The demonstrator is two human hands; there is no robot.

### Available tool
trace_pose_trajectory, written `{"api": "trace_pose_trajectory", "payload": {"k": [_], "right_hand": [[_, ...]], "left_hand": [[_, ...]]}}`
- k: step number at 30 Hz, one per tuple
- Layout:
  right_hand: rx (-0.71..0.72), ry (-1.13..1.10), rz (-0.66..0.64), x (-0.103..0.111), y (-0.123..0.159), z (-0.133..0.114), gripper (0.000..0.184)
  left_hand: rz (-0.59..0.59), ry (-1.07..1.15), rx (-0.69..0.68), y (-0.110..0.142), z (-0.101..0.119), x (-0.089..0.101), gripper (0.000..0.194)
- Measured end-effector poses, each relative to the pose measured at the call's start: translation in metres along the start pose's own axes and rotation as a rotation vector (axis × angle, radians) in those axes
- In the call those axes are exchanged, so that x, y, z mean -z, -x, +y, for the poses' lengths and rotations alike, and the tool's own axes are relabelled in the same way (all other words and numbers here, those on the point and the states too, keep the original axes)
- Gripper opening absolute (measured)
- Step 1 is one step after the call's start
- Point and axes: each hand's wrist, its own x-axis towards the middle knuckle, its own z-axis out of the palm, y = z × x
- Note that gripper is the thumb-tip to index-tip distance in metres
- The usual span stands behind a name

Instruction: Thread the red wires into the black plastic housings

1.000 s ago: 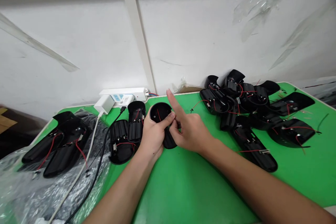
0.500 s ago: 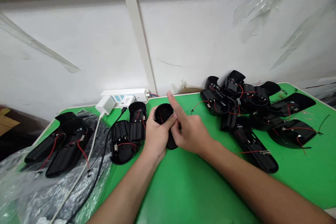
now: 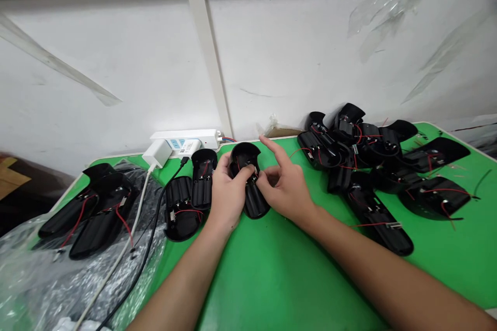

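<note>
Here, the left hand clamps a case; the right hand is at its edge, grip unclear, forefinger raised. Other cases flank both hands.

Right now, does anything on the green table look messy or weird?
A bit messy: on the right, black plastic housings are heaped at different angles, their red wires poking out every which way. On the left, clear plastic wrap lies crumpled under two more housings. I see no spill.
</note>
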Motion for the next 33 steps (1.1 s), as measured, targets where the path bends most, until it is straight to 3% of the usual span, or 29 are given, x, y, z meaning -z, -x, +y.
{"api": "trace_pose_trajectory", "payload": {"k": [4,10,17,33], "right_hand": [[-0.011,-0.003,0.011,-0.0001,0.0003,0.0007,0.072],[-0.009,0.006,0.001,-0.0003,0.0013,0.0,0.072],[-0.024,-0.109,-0.031,-0.0011,0.0037,-0.0002,0.071],[0.03,-0.04,-0.041,-0.0005,0.0066,-0.002,0.07]], "left_hand": [[0.033,-0.185,-0.156,-0.0005,0.005,0.0011,0.054],[0.024,-0.238,-0.187,0.0019,0.0079,0.0018,0.068],[0.053,-0.271,-0.191,0.0019,0.008,0.0022,0.07],[0.065,-0.178,-0.127,0.0008,0.0062,0.0035,0.066]]}}
